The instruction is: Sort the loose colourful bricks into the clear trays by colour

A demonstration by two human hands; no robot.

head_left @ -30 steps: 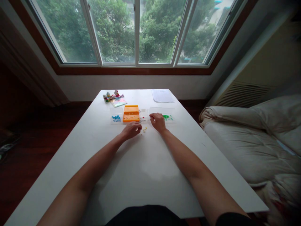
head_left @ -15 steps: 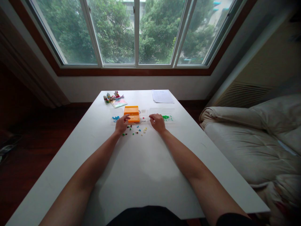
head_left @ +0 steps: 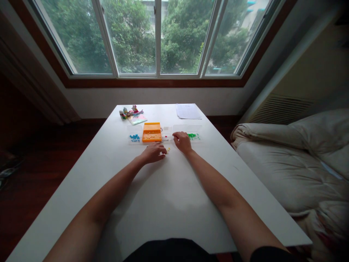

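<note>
My left hand (head_left: 155, 152) hovers low over the scattered small pieces on the white table, palm down. Its thumb and fingertips are slightly apart beside a few tiny yellow pieces (head_left: 168, 149), and most of the scatter is hidden beneath it. My right hand (head_left: 182, 141) rests at the front of the clear tray (head_left: 188, 128), its fingers curled together; anything between them is too small to make out. Just beyond my left hand lies an open orange case (head_left: 152, 136) with small pale pieces in its near half.
Blue pieces (head_left: 134, 138) lie in a clear tray left of the case, green pieces (head_left: 193, 136) to the right. Small figurines (head_left: 125, 112) and a shiny card (head_left: 137, 119) sit at the back left. Paper (head_left: 188, 111) lies back right. A sofa (head_left: 283, 160) flanks the table (head_left: 174, 196).
My left hand has moved from the orange case toward me and right, over the scattered pieces. The case has shifted very slightly left in view. My right hand stays in place.
</note>
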